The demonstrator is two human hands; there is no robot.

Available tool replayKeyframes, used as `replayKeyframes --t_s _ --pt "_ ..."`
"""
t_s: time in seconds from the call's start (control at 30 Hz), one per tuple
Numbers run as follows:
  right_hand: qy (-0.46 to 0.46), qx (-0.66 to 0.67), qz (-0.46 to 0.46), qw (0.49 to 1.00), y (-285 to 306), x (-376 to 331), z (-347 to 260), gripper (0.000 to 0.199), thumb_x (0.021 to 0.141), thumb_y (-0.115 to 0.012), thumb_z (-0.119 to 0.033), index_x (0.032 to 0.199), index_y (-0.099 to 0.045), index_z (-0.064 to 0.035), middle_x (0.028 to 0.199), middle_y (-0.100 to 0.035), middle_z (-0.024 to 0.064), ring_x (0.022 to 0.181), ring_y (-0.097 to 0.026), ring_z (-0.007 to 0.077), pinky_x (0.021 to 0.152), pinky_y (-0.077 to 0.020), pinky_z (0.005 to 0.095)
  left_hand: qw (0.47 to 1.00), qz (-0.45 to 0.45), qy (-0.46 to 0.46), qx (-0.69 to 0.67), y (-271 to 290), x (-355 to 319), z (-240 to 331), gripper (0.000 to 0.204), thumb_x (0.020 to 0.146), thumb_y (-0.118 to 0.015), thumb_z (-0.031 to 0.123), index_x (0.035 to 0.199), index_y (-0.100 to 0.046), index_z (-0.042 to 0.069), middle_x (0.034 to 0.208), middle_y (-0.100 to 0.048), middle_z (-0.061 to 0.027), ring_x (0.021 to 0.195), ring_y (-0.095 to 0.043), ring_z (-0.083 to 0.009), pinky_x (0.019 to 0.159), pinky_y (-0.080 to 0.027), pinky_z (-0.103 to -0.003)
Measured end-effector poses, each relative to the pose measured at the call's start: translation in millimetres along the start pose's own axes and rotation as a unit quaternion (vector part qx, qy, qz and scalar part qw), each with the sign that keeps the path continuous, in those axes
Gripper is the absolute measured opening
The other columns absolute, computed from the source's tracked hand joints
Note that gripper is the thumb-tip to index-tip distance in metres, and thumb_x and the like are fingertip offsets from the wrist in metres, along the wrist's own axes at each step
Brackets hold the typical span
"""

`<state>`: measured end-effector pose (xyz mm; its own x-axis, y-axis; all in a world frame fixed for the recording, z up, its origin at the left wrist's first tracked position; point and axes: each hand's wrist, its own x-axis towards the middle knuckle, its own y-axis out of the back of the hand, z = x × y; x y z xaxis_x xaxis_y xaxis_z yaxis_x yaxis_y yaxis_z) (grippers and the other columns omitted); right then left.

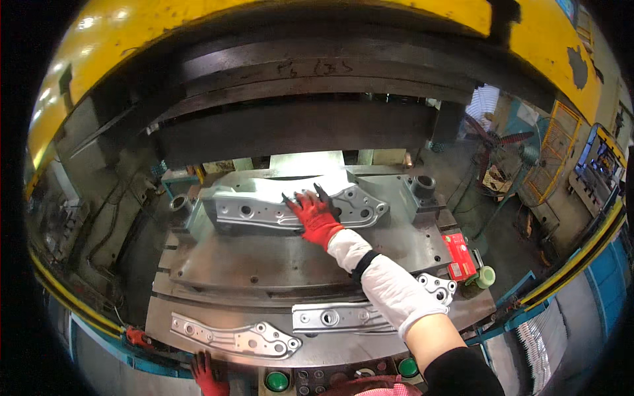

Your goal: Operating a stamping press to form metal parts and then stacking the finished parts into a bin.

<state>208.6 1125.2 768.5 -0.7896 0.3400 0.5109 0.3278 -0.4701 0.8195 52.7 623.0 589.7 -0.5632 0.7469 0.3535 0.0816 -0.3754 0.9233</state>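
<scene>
My right hand (313, 216), in a red glove with dark fingertips, reaches far forward with its fingers spread over a stamped metal bracket (271, 212). That silvery bracket, long and pierced with holes, lies on the press die (264, 254). The hand hides part of it, and whether the fingertips press on it I cannot tell. Low at the left, my left hand (210, 376) in a matching glove has its fingers extended, just below the bed's front edge. Nearest to it is a second bracket (241, 336). A third bracket (343, 317) lies partly under my right forearm.
The dark press ram (297, 125) hangs above the die, with guide posts (422, 186) at its sides. A red box (459, 256) sits on the right. Green buttons (277, 381) line the front panel. A fan (492, 140) stands at the far right.
</scene>
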Motion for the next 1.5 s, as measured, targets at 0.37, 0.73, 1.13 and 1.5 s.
replayKeyframes --t_s 0.37,0.73,1.13,1.5 --pt "0.0 0.058 -0.066 0.996 44 -3 -7 0.094 0.066 -0.068 -0.046 0.139 -0.02 -0.0138 0.141 -0.024 0.0142 0.132 -0.019 0.034 0.104 -0.0063 0.0559 0.904 -0.31 0.224 -0.192 -97 -76 27 0.081 0.069 -0.069 0.035 0.135 -0.031 0.006 0.134 -0.036 -0.0212 0.126 -0.031 -0.0378 0.104 -0.027 -0.043" --pt "-0.525 0.212 0.239 0.789 79 -436 38 0.086 0.065 -0.069 -0.009 0.137 -0.022 0.0002 0.14 -0.025 0.018 0.131 -0.023 0.0289 0.109 -0.015 0.0397 0.867 -0.275 0.204 -0.361 -172 -67 48 0.132 0.051 -0.075 0.062 0.139 0.0 -0.001 0.141 -0.019 -0.0256 0.132 -0.02 -0.0348 0.106 -0.025 -0.039" --pt "-0.68 0.388 -0.211 0.586 -48 -644 -65 0.084 0.064 -0.075 -0.029 0.13 -0.033 -0.0001 0.129 -0.042 0.018 0.12 -0.041 0.0291 0.1 -0.0317 0.039 0.814 -0.363 0.19 -0.412 -216 -76 5 0.139 0.042 -0.082 0.057 0.136 -0.005 -0.009 0.141 -0.022 -0.0239 0.131 -0.023 -0.0312 0.105 -0.027 -0.035" --pt "-0.688 0.411 -0.21 0.561 -20 -601 -88 0.08 0.061 -0.078 -0.03 0.126 -0.041 -0.002 0.12 -0.053 0.015 0.111 -0.051 0.0265 0.093 -0.0413 0.0361 0.836 -0.389 0.225 -0.315 -184 -56 31 0.141 0.036 -0.085 0.051 0.136 -0.006 -0.008 0.142 -0.017 -0.0239 0.133 -0.017 -0.0323 0.107 -0.024 -0.036"
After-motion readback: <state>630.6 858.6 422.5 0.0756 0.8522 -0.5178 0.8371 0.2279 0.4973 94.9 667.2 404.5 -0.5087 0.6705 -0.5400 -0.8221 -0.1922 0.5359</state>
